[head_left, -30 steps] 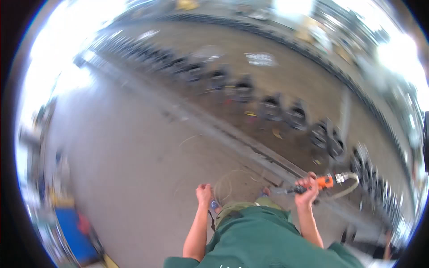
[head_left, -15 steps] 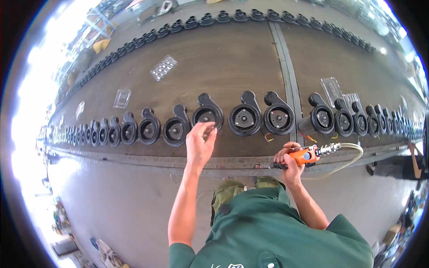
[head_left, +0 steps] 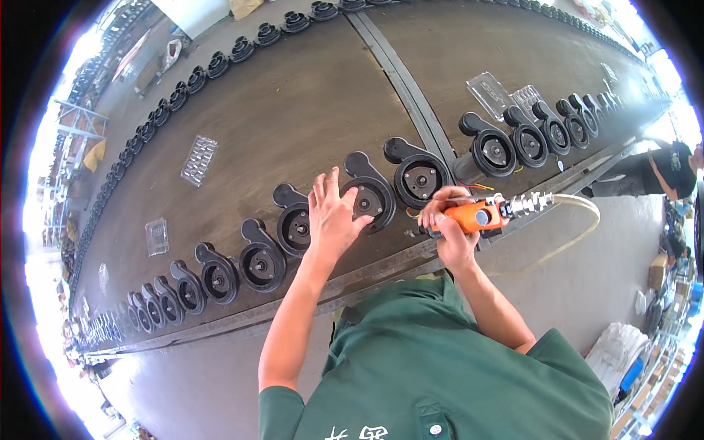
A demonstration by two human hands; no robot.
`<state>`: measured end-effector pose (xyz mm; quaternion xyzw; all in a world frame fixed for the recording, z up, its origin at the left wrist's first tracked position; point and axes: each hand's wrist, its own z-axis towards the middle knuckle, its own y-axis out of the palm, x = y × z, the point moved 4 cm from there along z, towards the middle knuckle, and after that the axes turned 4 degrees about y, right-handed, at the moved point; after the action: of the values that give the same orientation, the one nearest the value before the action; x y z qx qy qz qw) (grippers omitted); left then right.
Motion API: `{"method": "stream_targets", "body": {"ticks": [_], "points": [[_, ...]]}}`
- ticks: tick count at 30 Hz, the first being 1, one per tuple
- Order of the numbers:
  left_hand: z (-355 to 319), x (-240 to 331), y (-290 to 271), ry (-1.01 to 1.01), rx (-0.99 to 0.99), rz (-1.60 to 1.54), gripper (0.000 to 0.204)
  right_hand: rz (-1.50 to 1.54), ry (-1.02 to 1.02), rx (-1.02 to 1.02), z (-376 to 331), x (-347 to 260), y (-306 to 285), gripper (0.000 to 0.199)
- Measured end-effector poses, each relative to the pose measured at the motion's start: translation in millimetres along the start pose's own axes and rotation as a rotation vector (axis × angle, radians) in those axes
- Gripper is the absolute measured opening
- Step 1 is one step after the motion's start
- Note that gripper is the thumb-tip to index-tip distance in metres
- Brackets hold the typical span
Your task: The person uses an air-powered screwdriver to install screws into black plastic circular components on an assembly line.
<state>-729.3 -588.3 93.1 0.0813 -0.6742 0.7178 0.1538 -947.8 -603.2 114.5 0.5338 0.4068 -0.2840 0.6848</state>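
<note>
My left hand [head_left: 331,216] is spread over the left side of a round black blower housing [head_left: 380,202], fingers apart and thumb at its lower rim. A metal plate with small screws shows inside that housing, and a stubby arm rises from its top. My right hand [head_left: 453,242] is wrapped round an orange air tool [head_left: 475,217] just above the bench's front edge. Silver fittings join the tool to a pale hose [head_left: 587,220]; its working tip is hidden. Another housing [head_left: 422,180] stands just right of the left hand's one, and one [head_left: 295,227] is partly behind my left hand.
Rows of similar housings [head_left: 220,282] line the front and far edges of the brown bench [head_left: 286,132]. A metal strip [head_left: 400,77] crosses the bench. Clear plastic trays [head_left: 199,160] lie on it. Coloured wires [head_left: 480,186] stick out below some housings. A person [head_left: 671,169] stands at right.
My left hand has gone from pinched fingers to a spread hand over a housing. My right hand still holds the tool, now closer to the housings. The view has turned and shifted.
</note>
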Motion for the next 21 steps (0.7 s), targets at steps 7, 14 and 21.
{"method": "stream_targets", "body": {"ticks": [7, 14, 21], "points": [[9, -19, -4, 0.026, -0.142, 0.013, 0.065, -0.080, -0.050, -0.027, 44, 18, 22, 0.034], [17, -20, -4, 0.082, -0.140, 0.015, 0.065, -0.071, -0.026, 0.006, 58, 35, 44, 0.033], [19, -15, -4, 0.055, -0.233, 0.110, 0.060, -0.080, -0.063, 0.047, 61, 51, 38, 0.025]]}}
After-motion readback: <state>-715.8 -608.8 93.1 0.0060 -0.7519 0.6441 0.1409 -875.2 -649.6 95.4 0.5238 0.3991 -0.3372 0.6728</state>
